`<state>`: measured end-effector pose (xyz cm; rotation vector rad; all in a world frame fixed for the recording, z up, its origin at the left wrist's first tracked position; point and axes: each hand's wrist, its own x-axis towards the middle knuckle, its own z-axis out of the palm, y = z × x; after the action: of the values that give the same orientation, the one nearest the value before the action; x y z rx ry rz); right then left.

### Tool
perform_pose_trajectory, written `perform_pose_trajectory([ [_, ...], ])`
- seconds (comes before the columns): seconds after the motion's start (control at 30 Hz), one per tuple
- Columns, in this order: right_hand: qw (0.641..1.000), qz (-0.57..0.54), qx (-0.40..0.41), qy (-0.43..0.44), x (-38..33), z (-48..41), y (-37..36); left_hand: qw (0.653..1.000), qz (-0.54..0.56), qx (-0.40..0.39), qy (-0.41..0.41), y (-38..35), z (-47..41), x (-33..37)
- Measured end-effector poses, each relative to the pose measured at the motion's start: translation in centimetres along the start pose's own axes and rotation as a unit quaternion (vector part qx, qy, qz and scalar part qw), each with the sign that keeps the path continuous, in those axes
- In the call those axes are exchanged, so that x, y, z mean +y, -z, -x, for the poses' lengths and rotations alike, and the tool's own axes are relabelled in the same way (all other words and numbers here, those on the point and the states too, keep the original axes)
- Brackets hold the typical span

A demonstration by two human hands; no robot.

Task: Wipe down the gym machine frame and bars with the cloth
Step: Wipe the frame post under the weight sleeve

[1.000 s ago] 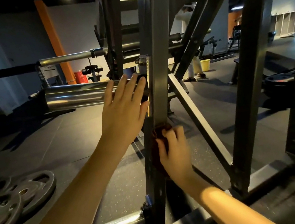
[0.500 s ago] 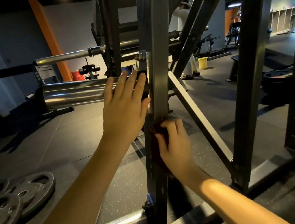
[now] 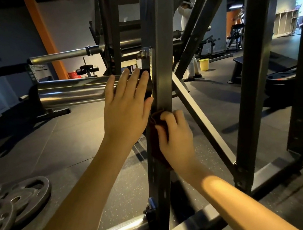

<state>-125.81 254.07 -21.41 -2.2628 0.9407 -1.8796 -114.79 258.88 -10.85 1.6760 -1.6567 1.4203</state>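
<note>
Fingers (image 3: 129, 82) of the left hand (image 3: 126, 110) are staying straight and slightly fanned, laid over the end of the chrome bar (image 3: 69, 91) where it meets the upright post (image 3: 160, 59), apparently bracing as before. Just below and right of those fingertips, the right hand (image 3: 176, 140) is pressing the dark red cloth (image 3: 154, 120) onto the post, its curled fingers gripping it, and it is creeping upward, now almost under the left thumb. That climb is suggesting the lower stretch is wiped, while the post above the fingers, the diagonal brace (image 3: 201, 111) and the farther bars are still waiting.
</note>
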Motion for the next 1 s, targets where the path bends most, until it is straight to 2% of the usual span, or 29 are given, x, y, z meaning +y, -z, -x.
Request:
perform_pose_trajectory([
  [0.07,1.0,0.007,-0.012,0.019,0.9,1.4,-0.5,1.0,0.0,0.0,-0.001,0.0,0.0,0.0],
  [0.13,0.998,0.028,-0.058,0.027,2.4,4.9,-0.9,1.0,0.001,0.001,-0.003,0.0,0.0,-0.1],
  [0.23,0.994,0.012,-0.105,0.01,2.7,7.5,-0.9,1.0,0.004,0.009,-0.005,0.1,-0.1,-0.1],
  [0.43,0.998,-0.05,0.038,-0.01,-0.3,-1.7,-0.2,1.0,0.011,0.011,0.001,0.0,0.1,-0.2],
  [0.5,0.998,-0.061,0.022,-0.002,1.0,-0.3,-0.3,1.0,0.008,0.011,-0.002,0.0,0.0,-0.2],
  [0.57,0.997,-0.063,-0.039,-0.039,2.4,3.7,-0.7,1.0,0.004,0.013,-0.008,0.0,0.0,-0.2],
  [0.63,0.995,-0.053,-0.068,-0.057,2.9,6.4,-0.8,1.0,0.007,0.012,-0.007,0.0,0.0,-0.2],
  [0.8,0.999,-0.034,-0.006,-0.025,0.3,0.2,0.1,1.0,0.013,0.019,-0.006,-0.4,0.1,-0.2],
  [0.9,0.999,-0.04,-0.001,0.018,1.1,-0.5,0.3,1.0,0.016,0.019,-0.002,-0.4,0.2,-0.2],
  [1.0,0.993,-0.052,-0.092,-0.045,3.2,4.9,-0.5,1.0,0.017,0.016,-0.006,-0.3,0.1,-0.3],
])
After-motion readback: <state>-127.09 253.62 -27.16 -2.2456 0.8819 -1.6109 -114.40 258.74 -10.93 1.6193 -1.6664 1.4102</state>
